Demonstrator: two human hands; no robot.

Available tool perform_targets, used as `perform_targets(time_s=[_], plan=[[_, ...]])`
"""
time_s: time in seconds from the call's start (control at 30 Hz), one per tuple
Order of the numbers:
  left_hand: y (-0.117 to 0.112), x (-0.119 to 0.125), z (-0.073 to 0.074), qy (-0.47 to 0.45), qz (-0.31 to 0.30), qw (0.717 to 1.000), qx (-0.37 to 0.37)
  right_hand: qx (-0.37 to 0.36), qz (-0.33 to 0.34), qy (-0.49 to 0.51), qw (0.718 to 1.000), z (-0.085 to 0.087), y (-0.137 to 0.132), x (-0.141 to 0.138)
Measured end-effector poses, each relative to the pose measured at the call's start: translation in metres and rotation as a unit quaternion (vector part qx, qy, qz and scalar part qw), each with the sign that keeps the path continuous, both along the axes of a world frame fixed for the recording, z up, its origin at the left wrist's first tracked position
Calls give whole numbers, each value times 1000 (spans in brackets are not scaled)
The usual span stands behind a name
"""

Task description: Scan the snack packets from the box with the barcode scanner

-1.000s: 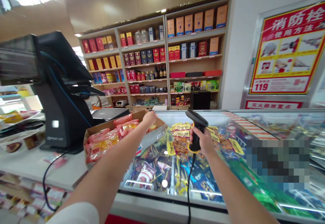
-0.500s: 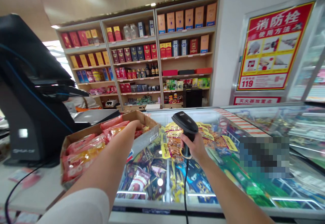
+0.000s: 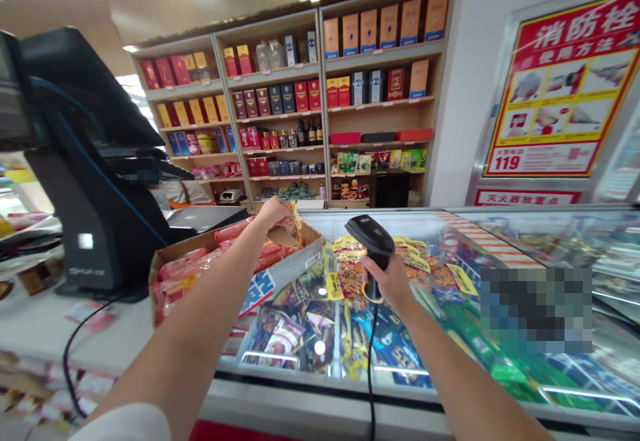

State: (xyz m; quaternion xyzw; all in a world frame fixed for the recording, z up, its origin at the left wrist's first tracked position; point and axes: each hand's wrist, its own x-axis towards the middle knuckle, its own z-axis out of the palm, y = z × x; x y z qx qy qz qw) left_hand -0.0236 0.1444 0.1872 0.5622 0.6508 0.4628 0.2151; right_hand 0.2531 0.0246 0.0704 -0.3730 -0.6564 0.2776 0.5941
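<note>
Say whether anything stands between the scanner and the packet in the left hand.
Nothing visible does. The gap from scanner to packet looks open; the cardboard box has one corner just below it.

Got a black corded barcode scanner (image 3: 371, 234) here, gripped by its handle in the right hand (image 3: 393, 279), head uppermost and angled off to the left, a bit of yellow low on the handle, cable dangling from the bottom. Also got a clear snack packet (image 3: 295, 220) with a yellow strip and reddish-brown filling, pinched in the left hand (image 3: 274, 212), roughly upright over the right end of an open cardboard carton (image 3: 306, 259). Partly covered by fingers, so can't read any print.
</note>
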Motion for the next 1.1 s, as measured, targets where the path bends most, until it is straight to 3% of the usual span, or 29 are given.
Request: perform_targets(time_s=[0.07,0.2,0.27,0.37,0.43,0.5,0.6,0.7,0.77,0.83,1.1], plan=[[-22,11,-8,-158,-47,986,18,-3,2,1,1000,0,0,0],[-61,43,-53,-409,-124,901,68,-4,4,8,1000,3,-3,0],[-71,59,-77,-482,-140,862,72,-2,11,4,1000,4,-4,0],[-74,75,-102,-529,-154,830,82,-8,23,-10,1000,4,-4,-1],[-73,78,-109,-552,-162,813,90,-22,36,-10,999,5,-5,-1],[-74,76,-114,-592,-194,781,52,-38,57,11,998,7,-6,-2],[-78,69,-119,-652,-298,693,-75,-80,122,46,988,10,-9,-1],[-83,66,-124,-691,-353,620,-117,-148,208,40,966,10,-11,-2],[-84,65,-126,-704,-351,607,-110,-179,252,22,951,6,-12,-5],[-83,63,-127,-707,-339,611,-104,-184,276,0,943,2,-12,-10],[-76,61,-128,-704,-305,638,-66,-165,289,-58,941,0,-13,-17]])
